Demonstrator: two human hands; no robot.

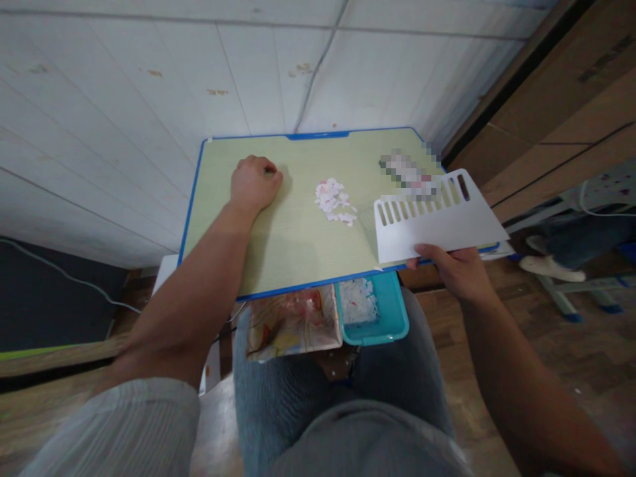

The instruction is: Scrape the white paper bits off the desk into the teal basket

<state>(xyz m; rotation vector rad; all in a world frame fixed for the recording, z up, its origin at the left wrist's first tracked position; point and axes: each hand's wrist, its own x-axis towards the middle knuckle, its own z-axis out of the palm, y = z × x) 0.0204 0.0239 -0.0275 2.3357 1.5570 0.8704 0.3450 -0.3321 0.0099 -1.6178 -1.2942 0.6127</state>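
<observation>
My left hand [254,183] is curled closed over the left half of a pale yellow-green tabletop [298,242] with a blue rim. A small dark bit shows between its fingers, too little to name. My right hand [460,270] grips the lower edge of a white sheet [437,225] with a row of slots cut along its upper side. This sheet is tilted over the table's right side. Between my hands lies a loose pile of small white and pinkish scraps [332,199]. Behind the sheet is a blurred-out object [403,169].
Below the table's front edge, at my lap, are a teal tray [395,324] holding white scraps and a patterned box [298,338]. A white panelled wall [173,73] with a cable [322,56] stands behind. Another person's leg [591,238] and a stool [561,298] are at right.
</observation>
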